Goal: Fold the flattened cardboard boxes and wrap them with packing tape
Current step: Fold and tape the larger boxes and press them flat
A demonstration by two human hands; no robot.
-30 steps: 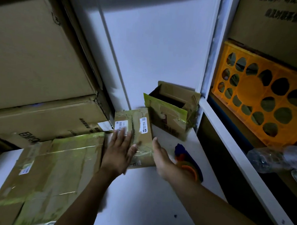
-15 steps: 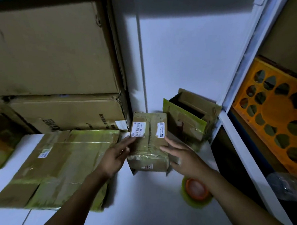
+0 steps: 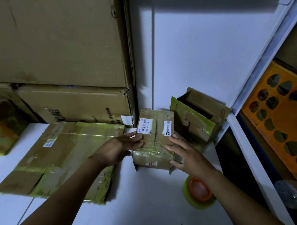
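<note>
Tape is the nearest thing: a roll of yellow-green packing tape with an orange core [image 3: 199,192] lies flat on the white table [image 3: 139,208], partly under the right forearm. A little farther, both hands meet at the small brown cardboard box wrapped in glossy tape [image 3: 154,143], which stands on the table in the middle, with two white labels on its upper face. The left hand [image 3: 118,148] has its fingers stretched straight and lays them against the left side of this box. The right hand [image 3: 188,157] also has its fingers extended, not curled; they rest on the right part of the box and the thumb touches the lower right corner. So the box is pressed between two flat hands.

On the left of it a large flattened cardboard box with green tape strips [image 3: 61,159] lies on the table, under the left forearm. Behind the small box, at the right, an open brown cardboard box with a green flap [image 3: 197,120] stands against the white wall. Farther left, two big brown cartons [image 3: 69,56] are stacked. At the far right, an orange plastic crate with round holes [image 3: 281,119] sits on a white shelf frame [image 3: 249,79].
</note>
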